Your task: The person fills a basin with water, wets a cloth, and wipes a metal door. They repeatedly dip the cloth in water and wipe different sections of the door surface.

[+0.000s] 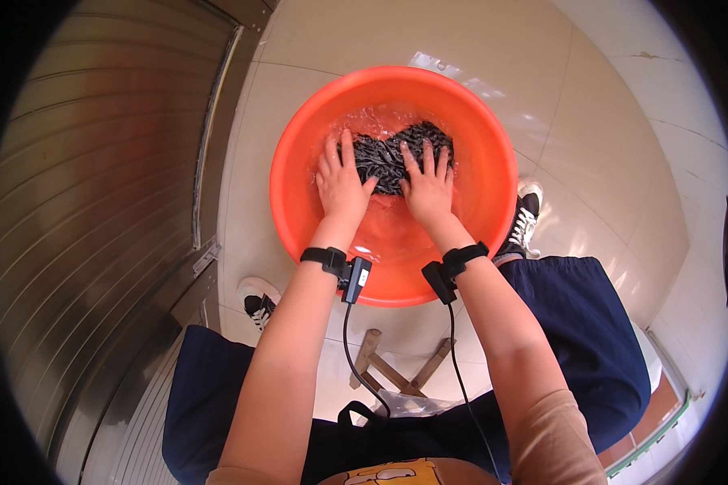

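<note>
An orange-red plastic basin (283,145) stands on the floor in front of me, holding water (376,118) with ripples and small bubbles. In it lies a dark, shaggy textile (381,160) of black and grey strands, wet and bunched; its exact kind is unclear. My left hand (343,188) lies flat at its left edge, fingers spread and thumb touching the lower side. On the right part of the textile rests my right hand (429,194), palm down, fingers apart over the strands. Neither hand is closed around it.
Black straps with small cabled devices (356,280) sit on both wrists. A metal door (115,200) stands at the left, a pale wall (673,109) at the right. My sneakers (525,221) flank the basin. Wooden stool legs (394,373) show below, over the tiled floor (491,36).
</note>
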{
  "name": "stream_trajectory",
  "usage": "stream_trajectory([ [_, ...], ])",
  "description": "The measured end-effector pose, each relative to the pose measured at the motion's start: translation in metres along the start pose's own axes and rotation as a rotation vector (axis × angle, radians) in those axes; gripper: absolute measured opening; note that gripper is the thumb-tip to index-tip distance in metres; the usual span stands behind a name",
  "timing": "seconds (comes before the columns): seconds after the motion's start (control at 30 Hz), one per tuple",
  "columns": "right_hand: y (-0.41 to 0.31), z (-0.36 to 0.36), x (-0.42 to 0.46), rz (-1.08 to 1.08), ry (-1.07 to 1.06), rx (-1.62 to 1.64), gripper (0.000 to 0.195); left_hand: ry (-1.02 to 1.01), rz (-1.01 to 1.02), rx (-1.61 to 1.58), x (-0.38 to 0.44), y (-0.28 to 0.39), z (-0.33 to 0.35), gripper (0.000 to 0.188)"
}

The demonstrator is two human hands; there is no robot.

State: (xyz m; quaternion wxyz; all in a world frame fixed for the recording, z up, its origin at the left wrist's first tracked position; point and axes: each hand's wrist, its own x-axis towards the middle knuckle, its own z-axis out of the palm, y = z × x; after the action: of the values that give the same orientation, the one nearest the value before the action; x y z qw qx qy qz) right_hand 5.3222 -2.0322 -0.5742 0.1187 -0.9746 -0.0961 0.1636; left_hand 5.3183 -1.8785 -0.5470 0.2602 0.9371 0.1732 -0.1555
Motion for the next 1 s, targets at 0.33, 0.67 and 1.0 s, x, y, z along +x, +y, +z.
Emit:
stream_trajectory([
  [0.33, -0.002, -0.021, 0.016, -0.009, 0.019, 0.318, 0.024, 0.030, 0.073, -0.430, -0.019, -0.006, -0.002, 0.042],
  [0.67, 0.028, -0.020, 0.019, 0.204, 0.201, 0.307, 0.047, 0.242, 0.173, 0.097, -0.016, -0.009, -0.010, 0.062],
  [1.0, 0.010, 0.002, 0.000, -0.018, -0.112, -0.005, 0.073, -0.050, 0.293, 0.448, -0.009, -0.005, 0.025, 0.079],
])
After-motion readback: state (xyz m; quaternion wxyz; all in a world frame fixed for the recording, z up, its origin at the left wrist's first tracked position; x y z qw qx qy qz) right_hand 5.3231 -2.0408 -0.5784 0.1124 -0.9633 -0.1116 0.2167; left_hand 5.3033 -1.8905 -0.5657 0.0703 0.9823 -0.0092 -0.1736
